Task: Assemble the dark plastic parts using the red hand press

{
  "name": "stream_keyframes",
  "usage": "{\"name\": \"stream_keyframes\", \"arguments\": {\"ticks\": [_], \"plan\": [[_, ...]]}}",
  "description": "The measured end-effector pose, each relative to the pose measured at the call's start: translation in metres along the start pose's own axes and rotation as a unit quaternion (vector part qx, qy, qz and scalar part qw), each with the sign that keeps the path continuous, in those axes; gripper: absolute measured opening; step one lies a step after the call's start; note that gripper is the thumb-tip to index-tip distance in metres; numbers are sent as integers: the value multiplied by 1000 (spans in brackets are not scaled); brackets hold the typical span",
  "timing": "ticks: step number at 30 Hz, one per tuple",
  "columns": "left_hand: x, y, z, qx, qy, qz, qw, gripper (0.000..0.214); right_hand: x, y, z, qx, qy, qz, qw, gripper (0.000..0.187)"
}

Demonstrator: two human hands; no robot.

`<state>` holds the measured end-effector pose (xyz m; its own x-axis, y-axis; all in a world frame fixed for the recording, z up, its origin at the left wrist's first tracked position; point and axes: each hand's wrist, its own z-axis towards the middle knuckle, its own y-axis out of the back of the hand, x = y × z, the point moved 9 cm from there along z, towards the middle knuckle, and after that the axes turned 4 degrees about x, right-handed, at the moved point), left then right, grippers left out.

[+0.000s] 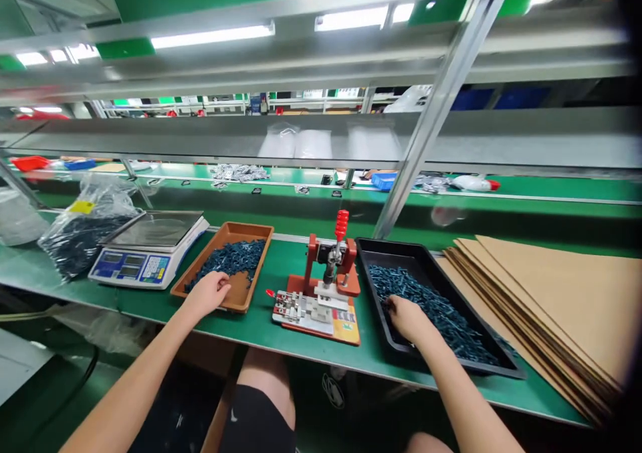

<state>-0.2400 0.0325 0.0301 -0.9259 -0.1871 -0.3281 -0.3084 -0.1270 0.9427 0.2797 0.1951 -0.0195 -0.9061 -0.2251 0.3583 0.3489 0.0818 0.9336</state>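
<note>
- Far left, a bag [83,235] of dark pieces lies on the bench [281,269], just beside the scale [148,249]. Neither of your hands is near them.
- Just right of the scale sits the brown tray [239,292]. Small dark parts [231,257] cover its far half, and its near end is mostly bare.
- Your left hand [208,291] rests palm down on that near end, fingers curled at the edge of the parts. I cannot tell whether it has one pinched.
- By my reading, you are picking with both hands at once. Take a single part from the loose edge rather than digging into the thick of it, so nothing tangles or slides over the low rim.
- Between the trays stands the press [326,299], its red handle [342,225] upright. Both hands are well clear of it.
- Right of the press is the black tray [396,247], with a pile [441,312] of similar dark parts along its floor.
- Your right hand [407,318] is down inside the near left corner, fingers bent into the pile. Whether it grips anything is hidden from view.
- Lift straight up on this side. The wall looks higher here, and a dragged part could catch on it.
- Far right, sheets of cardboard [552,299] lie fanned on the bench, just beside the black tray.
</note>
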Motion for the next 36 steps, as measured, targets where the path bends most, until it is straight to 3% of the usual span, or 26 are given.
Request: {"name": "stream_keyframes", "arguments": {"ticks": [3, 6, 9, 13, 22, 26, 31, 33, 36], "plan": [[12, -10, 47, 29, 30, 60, 997, 29, -4, 24, -4, -69, -11, 39, 997, 25], [16, -23, 66, 38, 25, 74, 996, 27, -7, 38, -13, -93, -8, 146, 985, 24], [30, -33, 77, 39, 11, 109, 993, 34, -11, 40, -20, -86, -23, 267, 960, 16], [42, -33, 90, -14, -11, 160, 987, 42, -11, 49, -29, -140, -15, 385, 912, 21], [17, -50, 91, 71, -77, 97, 990, 43, 28, 59, -46, -117, 40, 484, 867, 38], [8, -39, 79, 61, -56, 99, 992, 33, 52, 49, -59, -109, 29, 553, 826, 47], [11, -28, 69, 14, 4, 90, 996, 46, 87, 13, -71, -85, 27, 572, 815, 49], [15, -26, 69, -2, 7, 86, 996, 50, 98, -4, -73, -84, 37, 558, 824, 45], [13, -21, 69, -18, 0, 79, 997, 47, 114, -17, -78, -129, 69, 490, 859, 33]]}}
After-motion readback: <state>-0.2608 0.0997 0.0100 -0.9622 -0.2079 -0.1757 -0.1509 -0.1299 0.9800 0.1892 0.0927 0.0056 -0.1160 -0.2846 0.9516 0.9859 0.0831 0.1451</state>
